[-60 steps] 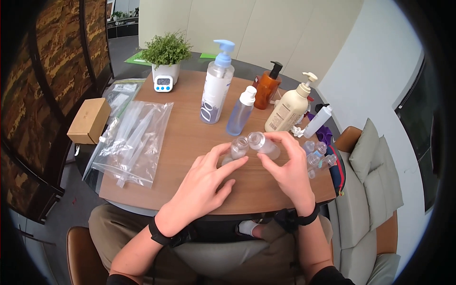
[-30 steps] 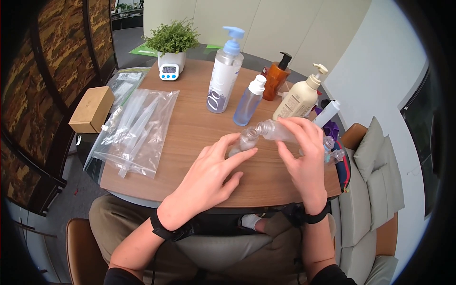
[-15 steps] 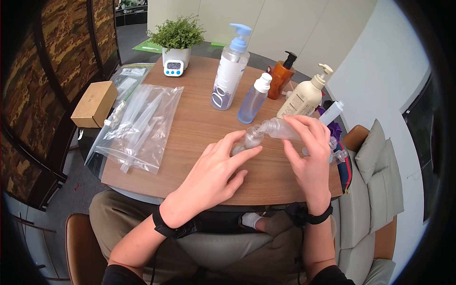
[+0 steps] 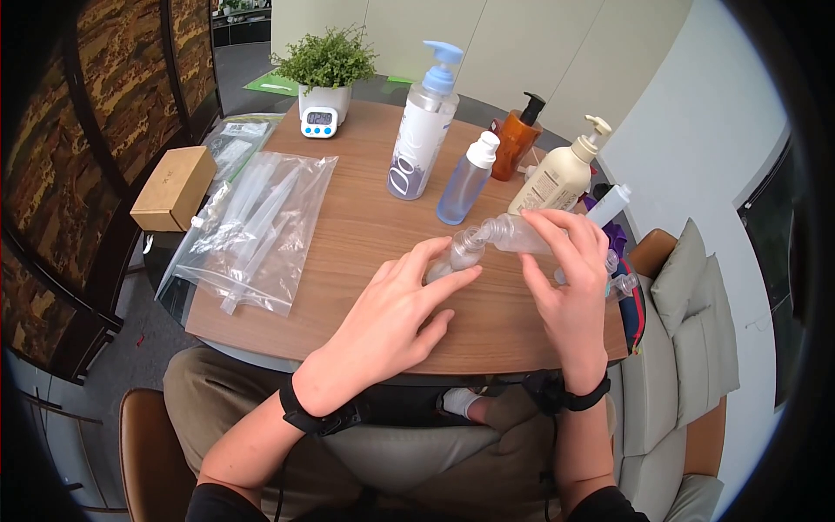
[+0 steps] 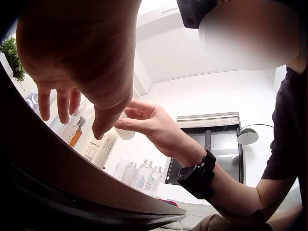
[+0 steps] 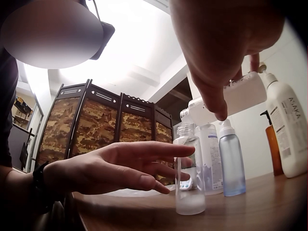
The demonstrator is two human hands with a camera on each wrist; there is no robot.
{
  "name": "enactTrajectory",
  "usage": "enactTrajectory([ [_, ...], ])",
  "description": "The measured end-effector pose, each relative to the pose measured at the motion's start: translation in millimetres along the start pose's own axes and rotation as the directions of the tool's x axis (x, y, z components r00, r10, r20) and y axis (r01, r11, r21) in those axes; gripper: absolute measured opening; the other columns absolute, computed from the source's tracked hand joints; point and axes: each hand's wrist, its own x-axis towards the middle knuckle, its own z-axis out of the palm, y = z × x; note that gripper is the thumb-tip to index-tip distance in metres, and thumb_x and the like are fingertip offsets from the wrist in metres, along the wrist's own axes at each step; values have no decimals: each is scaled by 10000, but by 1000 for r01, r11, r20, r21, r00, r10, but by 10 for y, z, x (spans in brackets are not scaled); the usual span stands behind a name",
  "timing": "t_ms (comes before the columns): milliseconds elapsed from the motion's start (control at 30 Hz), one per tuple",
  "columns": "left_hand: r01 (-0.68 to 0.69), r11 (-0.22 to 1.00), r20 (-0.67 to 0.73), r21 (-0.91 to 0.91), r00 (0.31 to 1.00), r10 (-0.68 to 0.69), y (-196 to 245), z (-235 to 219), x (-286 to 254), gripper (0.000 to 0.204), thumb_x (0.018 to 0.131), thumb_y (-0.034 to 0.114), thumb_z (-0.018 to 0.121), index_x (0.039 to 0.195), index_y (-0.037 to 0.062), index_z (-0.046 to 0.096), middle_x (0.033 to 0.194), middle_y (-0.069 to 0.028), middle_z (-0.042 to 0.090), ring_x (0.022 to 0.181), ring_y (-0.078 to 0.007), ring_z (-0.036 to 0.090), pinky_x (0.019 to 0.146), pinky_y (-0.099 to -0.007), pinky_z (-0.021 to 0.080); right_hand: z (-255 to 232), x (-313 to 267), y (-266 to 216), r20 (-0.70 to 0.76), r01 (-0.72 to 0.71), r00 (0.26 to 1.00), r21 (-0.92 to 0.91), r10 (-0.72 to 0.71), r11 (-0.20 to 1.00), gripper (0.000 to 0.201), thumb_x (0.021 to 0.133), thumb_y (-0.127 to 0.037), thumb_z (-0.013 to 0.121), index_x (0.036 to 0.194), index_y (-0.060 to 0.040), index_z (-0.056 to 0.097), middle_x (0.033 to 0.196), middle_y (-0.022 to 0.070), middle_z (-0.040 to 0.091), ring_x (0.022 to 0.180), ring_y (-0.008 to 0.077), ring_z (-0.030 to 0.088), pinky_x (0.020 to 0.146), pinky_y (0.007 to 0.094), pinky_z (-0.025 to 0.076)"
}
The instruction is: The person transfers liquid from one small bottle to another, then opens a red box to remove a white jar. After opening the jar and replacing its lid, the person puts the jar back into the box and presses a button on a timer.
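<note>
A small clear bottle (image 6: 191, 192) stands upright on the table without a cap, whitish at its bottom. My left hand (image 4: 374, 322) steadies it between the index finger and the fingers behind it, the thumb off the glass-clear wall. Above it, my right hand (image 4: 570, 287) pinches a second clear bottle (image 4: 520, 235), tipped almost level. The tipped bottle's mouth sits right at the upright one's neck. In the right wrist view the tipped bottle looks cloudy white inside. Part of it is hidden by the right hand (image 6: 216, 62).
Behind stand a tall pump bottle (image 4: 420, 143), a blue bottle (image 4: 464, 193), an amber pump bottle (image 4: 517, 143) and a cream one (image 4: 557, 178). Several small bottles (image 5: 147, 173) stand at the right. A zip bag (image 4: 261, 235), a box (image 4: 174, 187), a timer (image 4: 318, 123) and a plant (image 4: 326, 63) are leftward.
Over two seconds the right hand has lifted and tipped its bottle further toward level, mouth over the upright bottle. The left hand keeps its hold. Almost nothing differs in the last half second.
</note>
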Motion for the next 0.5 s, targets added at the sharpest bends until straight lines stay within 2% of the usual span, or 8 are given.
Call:
enactTrajectory([
  [500,-4,1000,-2,8,1000,4,9,-7,1,613,958,71,763,1553,172,651,1602,-204,492,1411,-407,590,1170,-508,492,-25,10,-24,-1,20,1000,-43,-20,999,477,868,-3,809,1330,-118,785,1297,71,722,1266,314,620,1199,513,430],
])
